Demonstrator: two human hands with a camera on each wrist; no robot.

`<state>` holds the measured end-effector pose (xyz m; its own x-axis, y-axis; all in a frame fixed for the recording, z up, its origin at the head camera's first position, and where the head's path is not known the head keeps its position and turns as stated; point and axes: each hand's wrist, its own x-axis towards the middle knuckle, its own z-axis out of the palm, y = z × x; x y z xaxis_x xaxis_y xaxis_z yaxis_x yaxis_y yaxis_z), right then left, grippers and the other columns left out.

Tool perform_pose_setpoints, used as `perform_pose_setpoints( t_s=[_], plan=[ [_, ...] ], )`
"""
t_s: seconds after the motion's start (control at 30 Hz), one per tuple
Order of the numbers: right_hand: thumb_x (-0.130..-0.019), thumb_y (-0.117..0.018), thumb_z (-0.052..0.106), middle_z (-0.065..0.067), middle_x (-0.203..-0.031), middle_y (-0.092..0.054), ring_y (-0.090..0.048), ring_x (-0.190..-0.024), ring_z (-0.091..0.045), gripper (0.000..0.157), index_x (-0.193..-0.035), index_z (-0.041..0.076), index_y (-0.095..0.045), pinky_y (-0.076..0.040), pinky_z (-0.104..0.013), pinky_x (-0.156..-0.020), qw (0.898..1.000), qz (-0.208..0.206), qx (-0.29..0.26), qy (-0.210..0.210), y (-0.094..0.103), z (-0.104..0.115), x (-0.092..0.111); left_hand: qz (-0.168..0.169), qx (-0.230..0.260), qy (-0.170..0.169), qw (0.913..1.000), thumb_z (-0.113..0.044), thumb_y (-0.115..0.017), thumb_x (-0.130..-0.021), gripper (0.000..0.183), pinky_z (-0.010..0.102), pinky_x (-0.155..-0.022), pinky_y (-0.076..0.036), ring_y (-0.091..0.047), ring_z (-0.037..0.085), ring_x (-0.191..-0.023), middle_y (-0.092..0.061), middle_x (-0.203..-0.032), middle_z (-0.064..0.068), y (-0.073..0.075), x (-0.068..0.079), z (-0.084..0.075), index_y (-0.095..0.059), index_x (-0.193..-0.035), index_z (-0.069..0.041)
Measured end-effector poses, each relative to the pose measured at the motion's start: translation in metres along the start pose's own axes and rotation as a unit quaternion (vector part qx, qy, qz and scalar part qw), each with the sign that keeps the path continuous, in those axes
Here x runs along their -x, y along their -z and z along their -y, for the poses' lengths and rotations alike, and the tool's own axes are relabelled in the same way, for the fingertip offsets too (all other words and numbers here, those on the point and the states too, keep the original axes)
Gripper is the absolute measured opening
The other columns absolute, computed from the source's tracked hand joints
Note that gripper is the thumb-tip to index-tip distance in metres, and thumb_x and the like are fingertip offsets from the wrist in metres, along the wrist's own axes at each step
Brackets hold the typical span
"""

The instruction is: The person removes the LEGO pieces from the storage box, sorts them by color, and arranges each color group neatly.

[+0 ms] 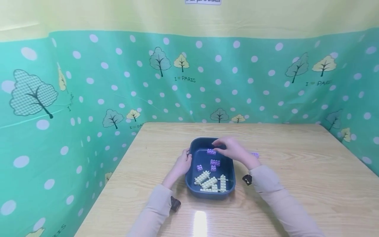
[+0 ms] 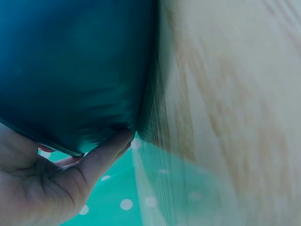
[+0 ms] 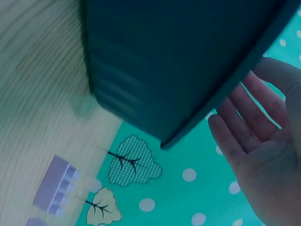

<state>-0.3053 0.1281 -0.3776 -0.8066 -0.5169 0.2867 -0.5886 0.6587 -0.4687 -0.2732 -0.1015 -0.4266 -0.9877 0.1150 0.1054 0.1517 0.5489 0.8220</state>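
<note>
A dark blue bin (image 1: 189,184) stands on the table with toy building bricks inside. My left hand (image 1: 183,162) holds its left side; in the left wrist view one finger lies along the outer wall. My right hand (image 1: 232,149) reaches over the far right rim, thumb and forefinger apart with nothing seen between them. Just by the thumb lies a long purple brick (image 1: 211,151). Another long purple brick (image 1: 215,162) and two small ones, a left one (image 1: 199,167) and a right one (image 1: 213,168), lie nearer the middle. Several cream wheel-base bricks (image 1: 209,183) fill the near end.
On the table (image 1: 296,171) right of the bin, a purple brick (image 3: 56,186) lies, with part of another purple brick (image 3: 36,221) beside it. A green dotted curtain (image 1: 189,82) hangs at the back and left. Both wrists wear black straps (image 1: 175,204).
</note>
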Motion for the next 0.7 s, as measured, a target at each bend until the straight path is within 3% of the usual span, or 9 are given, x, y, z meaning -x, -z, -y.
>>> perform_pose_setpoints(
  t_s=[0.3, 0.7],
  plan=[
    [-0.084, -0.07, 0.02, -0.007, -0.105, -0.069, -0.064, -0.1, -0.021, 0.03, -0.11, 0.006, -0.067, -0.053, -0.037, -0.09, 0.999, 0.035, -0.009, 0.009, -0.016, 0.009, -0.007, -0.002, 0.0, -0.003, 1.0, -0.012, -0.036, -0.099, 0.042, 0.049, -0.095, -0.048, -0.056, 0.04, -0.113, -0.054, -0.126, 0.03, -0.001, -0.002, 0.001, -0.035, -0.137, 0.007],
    [-0.084, -0.07, 0.02, -0.01, -0.101, -0.07, -0.065, -0.095, -0.019, 0.029, -0.108, 0.003, -0.067, -0.054, -0.035, -0.086, 0.996, 0.057, -0.006, 0.061, -0.033, 0.011, -0.011, 0.0, -0.008, 0.005, 1.0, -0.012, -0.035, -0.1, 0.042, 0.048, -0.096, -0.047, -0.056, 0.039, -0.115, -0.053, -0.127, 0.03, 0.0, -0.003, 0.002, -0.035, -0.138, 0.007]
  ],
)
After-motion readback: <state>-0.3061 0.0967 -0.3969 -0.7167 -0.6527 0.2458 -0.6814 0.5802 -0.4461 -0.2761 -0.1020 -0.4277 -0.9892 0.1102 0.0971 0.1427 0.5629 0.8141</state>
